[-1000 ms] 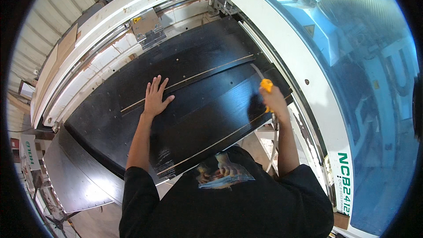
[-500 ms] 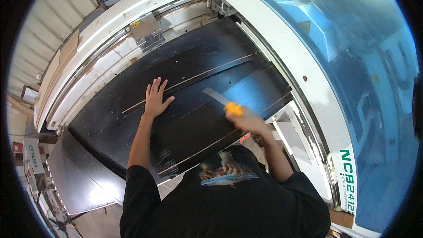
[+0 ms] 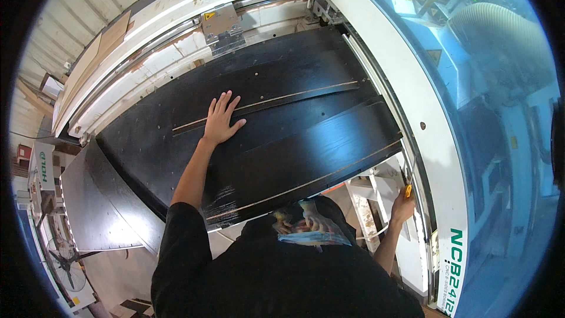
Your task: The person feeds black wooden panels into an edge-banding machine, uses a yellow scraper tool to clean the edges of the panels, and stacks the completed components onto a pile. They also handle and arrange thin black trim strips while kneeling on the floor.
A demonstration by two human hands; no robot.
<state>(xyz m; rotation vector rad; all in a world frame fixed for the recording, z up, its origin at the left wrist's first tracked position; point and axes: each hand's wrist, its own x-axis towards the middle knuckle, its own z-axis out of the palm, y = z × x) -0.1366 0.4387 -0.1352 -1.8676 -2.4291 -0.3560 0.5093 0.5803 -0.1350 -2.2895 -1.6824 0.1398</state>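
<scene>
Evidently, the black panel is what the person's left hand rests on, palm down with its fingers and thumb spread apart, a little left of the panel's middle. That hand lies across the upper pale strip, which runs slantwise along the panel's surface, while the lower pale strip follows the panel's near edge. Out past the near right corner of the panel, the right hand is closed around a yellow tool, whose thin nozzle points upward, away from the person. The tool is clear of the panel and close beside the white machine frame, whose long side borders the panel on the right. A pale hose shows below the panel's right part, near the right forearm; whether it joins the tool cannot be told. A metal plate bearing a yellow warning triangle sits beyond the panel's far edge, and a translucent blue cover stands farther off to the panel's right, with a ribbed duct showing through it. To the panel's left lies a grey sheet, and a fan stands farther out beyond it. The person's black shirt overlaps part of the panel's near edge.
</scene>
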